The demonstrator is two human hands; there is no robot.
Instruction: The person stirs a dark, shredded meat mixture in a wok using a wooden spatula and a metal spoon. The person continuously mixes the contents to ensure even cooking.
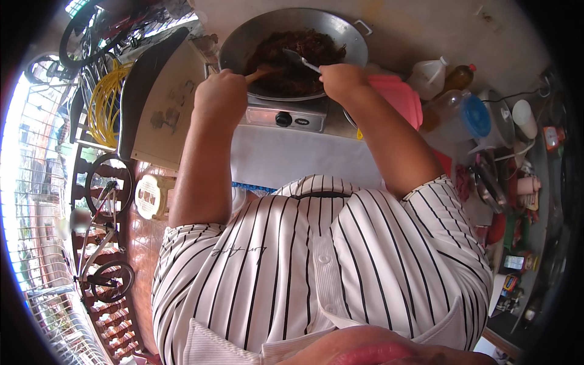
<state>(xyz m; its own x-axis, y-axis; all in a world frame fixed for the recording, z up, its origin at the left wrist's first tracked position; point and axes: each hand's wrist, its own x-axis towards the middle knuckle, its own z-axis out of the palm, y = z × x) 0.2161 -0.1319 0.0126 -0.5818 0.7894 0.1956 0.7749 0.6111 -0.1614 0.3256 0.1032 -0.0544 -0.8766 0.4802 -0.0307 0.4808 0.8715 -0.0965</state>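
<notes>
A large metal wok point(351, 27) rests on a single-burner stove point(264, 115) with a black knob. Dark brown, shredded-looking food point(310, 41) covers its bottom; what food it is I cannot tell. My left hand point(222, 91) grips a wooden spatula point(260, 73), whose far end reaches into the food. In my right hand point(343, 82) is the pale handle of a metal turner point(294, 55), its blade in the food near the middle of the wok. Both hands are at the wok's near rim, one on each side.
A pink plastic container point(397, 98) stands right of the stove, partly behind my right forearm. Beyond it are a white jug point(427, 77), a bottle point(458, 78) with a red cap and a clear container with a blue lid point(477, 115). Leftward are coiled yellow cable point(102, 107) and a bicycle point(107, 228).
</notes>
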